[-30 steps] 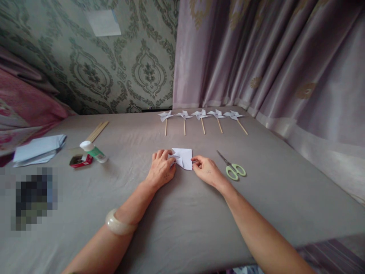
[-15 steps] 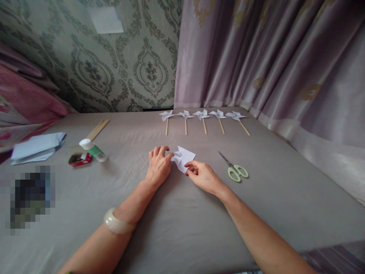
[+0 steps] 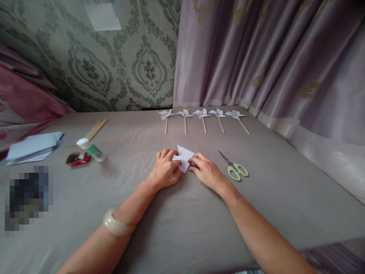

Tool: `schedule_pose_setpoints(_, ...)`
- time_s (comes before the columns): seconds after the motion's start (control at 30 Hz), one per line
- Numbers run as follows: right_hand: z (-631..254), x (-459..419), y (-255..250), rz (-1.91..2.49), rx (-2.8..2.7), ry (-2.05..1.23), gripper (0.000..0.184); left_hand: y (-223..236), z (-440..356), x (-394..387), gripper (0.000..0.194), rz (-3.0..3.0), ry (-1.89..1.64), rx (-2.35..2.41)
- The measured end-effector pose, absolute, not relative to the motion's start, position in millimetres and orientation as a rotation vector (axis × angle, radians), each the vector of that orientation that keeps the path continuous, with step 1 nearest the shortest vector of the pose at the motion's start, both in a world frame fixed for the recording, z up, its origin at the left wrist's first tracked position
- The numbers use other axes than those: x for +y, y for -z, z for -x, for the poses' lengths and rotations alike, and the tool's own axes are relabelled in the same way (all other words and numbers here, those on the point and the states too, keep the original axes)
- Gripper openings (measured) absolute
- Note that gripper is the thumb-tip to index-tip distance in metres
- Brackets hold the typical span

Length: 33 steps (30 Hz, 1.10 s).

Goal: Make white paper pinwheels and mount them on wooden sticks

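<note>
Between my two hands is a folded piece of white paper (image 3: 186,155), low over the grey cloth, one pointed corner facing away from me. My left hand (image 3: 166,167) grips its left side, with the fingers curled and the thumb against the paper. On the opposite side, my right hand (image 3: 204,169) pinches the right edge between thumb and fingers. The left hand covers part of the folds. Green-handled scissors (image 3: 235,168) lie to the right of my right hand, points facing away.
Several white paper pinwheels (image 3: 202,114) on sticks lie in a row at the back. Leftward are a glue bottle (image 3: 92,149), a small red box (image 3: 77,159) of tiny items, wooden sticks (image 3: 96,129) and stacked paper (image 3: 34,147). A curtain (image 3: 245,57) borders the right side.
My left hand has moved right, further onto the paper, covering more of its left side. My right hand has shifted slightly at the right edge. The view has tilted a little.
</note>
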State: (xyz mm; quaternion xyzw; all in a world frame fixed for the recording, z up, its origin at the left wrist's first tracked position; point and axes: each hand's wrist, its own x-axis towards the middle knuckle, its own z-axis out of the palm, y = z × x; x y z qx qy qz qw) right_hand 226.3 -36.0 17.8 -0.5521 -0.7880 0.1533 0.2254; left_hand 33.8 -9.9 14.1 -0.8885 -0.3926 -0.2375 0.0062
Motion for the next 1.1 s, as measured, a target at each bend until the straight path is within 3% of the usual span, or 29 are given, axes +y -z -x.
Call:
schedule_pose_setpoints(0.4,-227,-35,-10,1.395,-2.361,-0.223,0.017,-12,-34,-8,0.023,2.758,0.720,-1.242)
schedule_pose_setpoints(1.1,-211,-42,-14,1.433,-2.220,-0.414,0.014,-18,-34,-9,0.016,2.806,0.729,-1.213)
